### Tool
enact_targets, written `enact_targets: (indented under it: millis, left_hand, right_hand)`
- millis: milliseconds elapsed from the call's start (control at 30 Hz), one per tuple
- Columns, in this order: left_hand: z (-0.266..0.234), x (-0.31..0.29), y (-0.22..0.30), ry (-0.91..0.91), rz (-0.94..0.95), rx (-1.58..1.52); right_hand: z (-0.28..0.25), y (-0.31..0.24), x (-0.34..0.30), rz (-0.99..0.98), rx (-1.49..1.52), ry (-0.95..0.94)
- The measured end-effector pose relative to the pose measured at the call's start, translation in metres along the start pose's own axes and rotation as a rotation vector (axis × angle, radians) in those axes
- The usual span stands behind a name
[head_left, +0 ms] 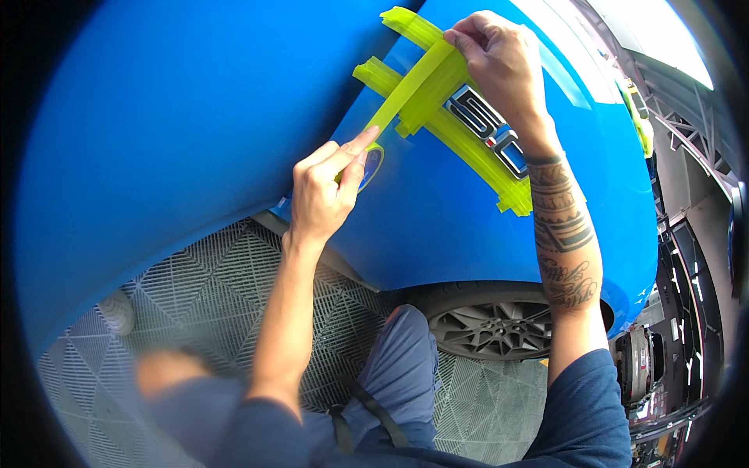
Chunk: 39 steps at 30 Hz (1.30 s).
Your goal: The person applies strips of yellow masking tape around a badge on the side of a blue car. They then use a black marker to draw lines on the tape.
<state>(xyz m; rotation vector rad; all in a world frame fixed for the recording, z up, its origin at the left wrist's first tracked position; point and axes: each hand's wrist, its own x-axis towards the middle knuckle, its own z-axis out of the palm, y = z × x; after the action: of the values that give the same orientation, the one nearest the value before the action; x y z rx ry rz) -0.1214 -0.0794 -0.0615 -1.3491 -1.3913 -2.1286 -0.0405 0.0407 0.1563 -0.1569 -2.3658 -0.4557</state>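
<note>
- Tape: left hand grips roll; right hand pinches far end.
- Slack at near end could wrinkle it; skew could cover badge at right.

The right hand pinches high up while the left hand sits lower, its index finger extended.

Lg block chars., legible, on chrome-edged black raised emblem, glossy blue metal car fender; sm. red mark betw. chars. Dark script lettering, tattooed R forearm: illeg. Yellow-green tape roll w/ blue core: print too sm. to read.
</note>
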Motion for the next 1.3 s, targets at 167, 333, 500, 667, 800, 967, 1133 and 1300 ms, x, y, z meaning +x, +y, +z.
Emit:
enact_targets:
  millis: [167,333,500,667,800,967,1133,1300]
  left_hand:
    - [0.000,0.006,-0.003,-0.008,0.009,0.006]
    - [-0.003,0.013,0.006,-0.113,-0.064,0.038]
    - [-0.003,0.020,0.007,-0.148,-0.053,0.020]
    - [0.000,0.020,0.010,-0.150,-0.090,0.034]
    - [0.001,0.023,0.010,-0.150,-0.085,0.065]
    - [0.004,0.026,0.009,-0.156,-0.081,0.097]
    - [0.002,0.029,0.009,-0.297,-0.335,-0.063]
    - [0.044,-0.016,-0.005,-1.113,-0.174,-0.188]
  right_hand:
    - [0.003,0.003,0.000,-0.037,-0.008,0.022]
    - [-0.046,0.004,0.027,0.013,0.018,-0.650]
    - [-0.006,-0.019,0.003,-0.046,-0.208,0.125]
    - [0.001,-0.022,-0.010,-0.021,-0.297,0.229]
    - [0.019,-0.041,-0.029,0.068,-0.482,0.101]
    - [0.034,-0.055,-0.042,0.096,-0.470,0.006]
    - [0.038,-0.055,-0.045,0.094,-0.527,-0.020]
    - [0.053,-0.046,-0.037,0.025,-0.592,0.003]
